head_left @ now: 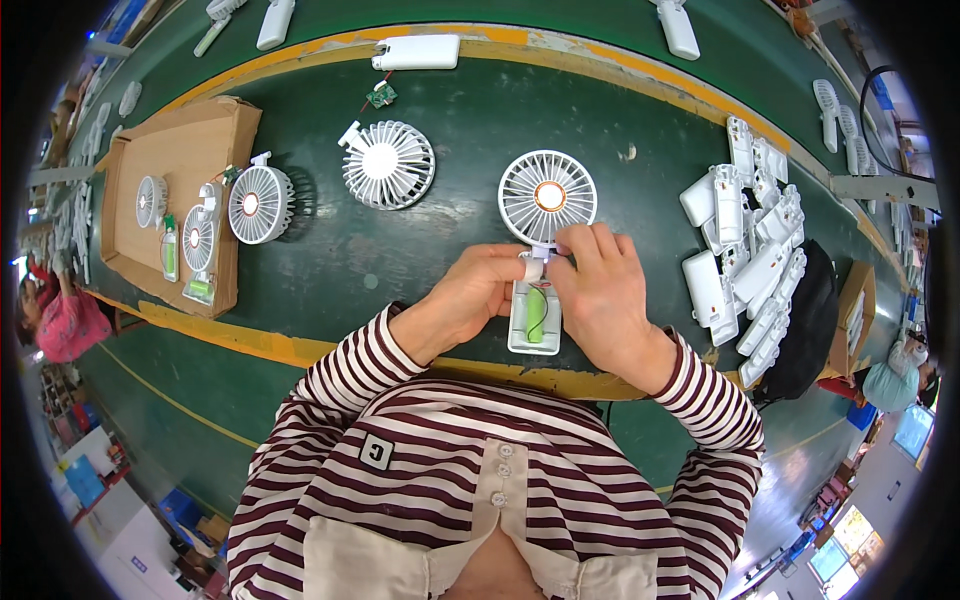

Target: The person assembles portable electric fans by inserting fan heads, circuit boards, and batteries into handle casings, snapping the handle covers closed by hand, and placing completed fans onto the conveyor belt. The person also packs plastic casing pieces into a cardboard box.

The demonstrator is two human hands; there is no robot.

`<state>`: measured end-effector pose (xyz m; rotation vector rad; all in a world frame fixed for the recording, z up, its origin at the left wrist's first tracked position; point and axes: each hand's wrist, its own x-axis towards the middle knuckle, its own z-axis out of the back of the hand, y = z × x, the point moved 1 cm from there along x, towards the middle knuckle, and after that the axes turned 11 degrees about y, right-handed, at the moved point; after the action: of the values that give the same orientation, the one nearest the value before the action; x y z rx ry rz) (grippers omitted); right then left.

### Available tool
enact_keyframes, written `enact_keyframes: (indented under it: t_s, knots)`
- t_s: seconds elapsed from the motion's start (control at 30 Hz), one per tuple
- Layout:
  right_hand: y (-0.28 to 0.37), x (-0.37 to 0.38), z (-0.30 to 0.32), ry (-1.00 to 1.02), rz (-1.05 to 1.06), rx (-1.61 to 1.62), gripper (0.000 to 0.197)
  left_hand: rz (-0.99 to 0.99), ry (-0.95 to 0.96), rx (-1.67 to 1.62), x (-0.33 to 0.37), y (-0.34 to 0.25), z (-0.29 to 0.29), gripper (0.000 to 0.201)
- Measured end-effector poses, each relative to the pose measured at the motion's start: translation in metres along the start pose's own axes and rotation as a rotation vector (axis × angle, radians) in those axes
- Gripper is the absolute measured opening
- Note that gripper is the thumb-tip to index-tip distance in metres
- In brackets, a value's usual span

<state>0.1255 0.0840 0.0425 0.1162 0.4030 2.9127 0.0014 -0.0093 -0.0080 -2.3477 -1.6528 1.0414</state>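
In front of me a white handheld fan lies with its round head (548, 198) pointing away and its handle shell (535, 343) toward me. The handle is uncovered, showing a green cylindrical battery (536, 316) and thin dark and red wires. My left hand (462, 300) grips the left side of the neck and upper handle between thumb and fingers. A white patch shows at the thumb tip. My right hand (604, 295) closes on the neck joint from the right, its fingers bent against the lower rim of the fan head. Exactly what those fingertips pinch is hidden.
Two loose fan heads (388, 165) (260, 204) lie left, beside a cardboard tray (180, 150) holding smaller fans with batteries. A white case (418, 52) and a circuit board (381, 95) lie at the far edge. White handle shells (762, 265) pile up right, near a black cloth (808, 325).
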Motion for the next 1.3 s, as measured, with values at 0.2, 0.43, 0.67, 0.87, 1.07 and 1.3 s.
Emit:
enact_keyframes:
  t_s: [0.2,0.43,0.67,0.87,1.07,1.3]
  knots:
    - [-0.005,0.0,-0.001,-0.073,-0.012,0.038,0.011,0.044,0.013,0.081,0.003,-0.001,0.0,0.024]
    - [-0.001,-0.011,-0.016,-0.295,-0.292,0.469,0.023,-0.25,-0.011,0.245,0.005,0.003,0.002,0.021]
    - [0.021,-0.018,-0.041,-0.491,-0.297,0.598,0.031,-0.406,-0.068,0.314,0.003,0.0,0.0,0.022]
    - [0.018,-0.011,-0.054,-0.58,-0.564,0.789,0.033,-0.454,-0.066,0.365,0.004,0.001,-0.003,0.024]
    - [0.022,-0.008,-0.055,-0.49,-0.642,1.018,0.042,-0.507,-0.06,0.375,0.003,0.001,-0.001,0.023]
    - [0.032,-0.017,-0.051,-0.295,-0.558,0.434,0.043,-0.425,-0.112,0.301,0.001,0.0,-0.007,0.02]
